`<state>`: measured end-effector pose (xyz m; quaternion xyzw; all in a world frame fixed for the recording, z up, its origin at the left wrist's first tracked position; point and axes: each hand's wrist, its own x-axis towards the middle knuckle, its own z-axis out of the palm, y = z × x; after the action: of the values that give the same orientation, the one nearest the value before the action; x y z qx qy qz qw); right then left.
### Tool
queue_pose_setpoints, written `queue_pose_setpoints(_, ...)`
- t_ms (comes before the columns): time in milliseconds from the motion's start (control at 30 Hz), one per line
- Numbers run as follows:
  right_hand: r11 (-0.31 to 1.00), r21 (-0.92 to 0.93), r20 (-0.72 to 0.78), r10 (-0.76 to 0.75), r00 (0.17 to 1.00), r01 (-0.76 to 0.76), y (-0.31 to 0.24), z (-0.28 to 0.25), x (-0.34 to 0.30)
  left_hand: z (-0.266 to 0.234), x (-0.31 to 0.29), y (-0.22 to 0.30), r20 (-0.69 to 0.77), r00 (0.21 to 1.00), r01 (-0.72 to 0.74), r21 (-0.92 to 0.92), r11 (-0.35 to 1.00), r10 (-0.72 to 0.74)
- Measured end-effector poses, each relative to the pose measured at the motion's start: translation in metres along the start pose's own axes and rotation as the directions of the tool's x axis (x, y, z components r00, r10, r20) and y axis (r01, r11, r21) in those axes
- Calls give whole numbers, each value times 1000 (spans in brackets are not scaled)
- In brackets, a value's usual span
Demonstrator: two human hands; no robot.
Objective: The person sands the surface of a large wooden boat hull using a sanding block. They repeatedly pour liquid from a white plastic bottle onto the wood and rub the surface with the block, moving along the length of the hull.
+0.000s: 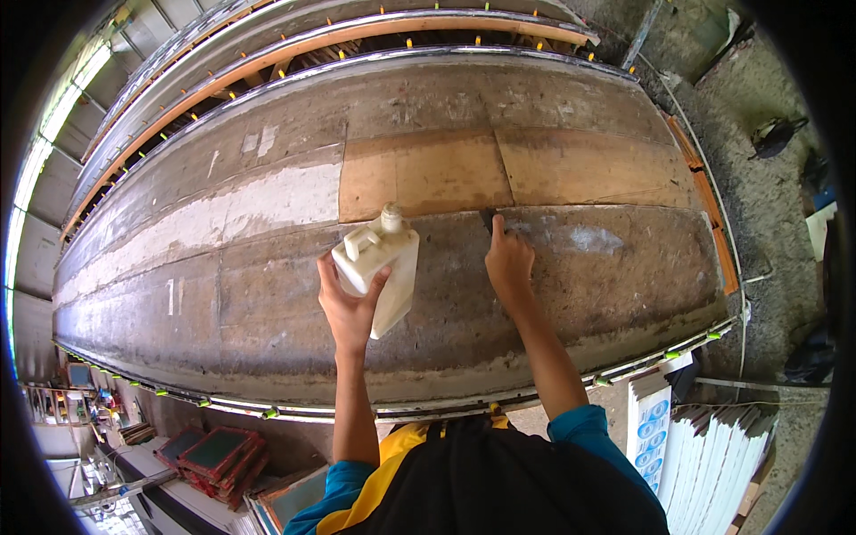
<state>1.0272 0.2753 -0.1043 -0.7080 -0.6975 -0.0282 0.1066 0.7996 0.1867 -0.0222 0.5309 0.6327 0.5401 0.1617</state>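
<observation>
My left hand [349, 308] grips a whitish plastic jug [397, 276] by its lower body, thumb on one side and fingers on the other. The jug is tilted above the big worn table [606, 294], its neck and cap pointing away from me. My right hand [511, 265] is closed on a small dark flat tool [487, 218], mostly covered by the fingers. That tool's tip lies at the seam in front of a bare tan wooden panel [428, 174]. A second tan panel [597, 169] adjoins it on the right.
A whitish coated strip [241, 203] runs left from the tan panels. Long rails with yellow clips [410, 43] line the far side. Green clips [270, 414] dot the near edge. Stacked white sheets [709, 464] stand at lower right, red-framed screens [218, 459] at lower left.
</observation>
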Motion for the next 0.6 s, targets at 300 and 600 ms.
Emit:
queue_pose_setpoints(300,941,337,166,-32,986,-26,18,-13,33,-6,-8,0,-16,1000,-9,-35,999,8)
queue_pose_setpoints(600,931,363,37,-54,998,37,77,-16,54,-13,-10,-1,-20,999,-32,18,999,33)
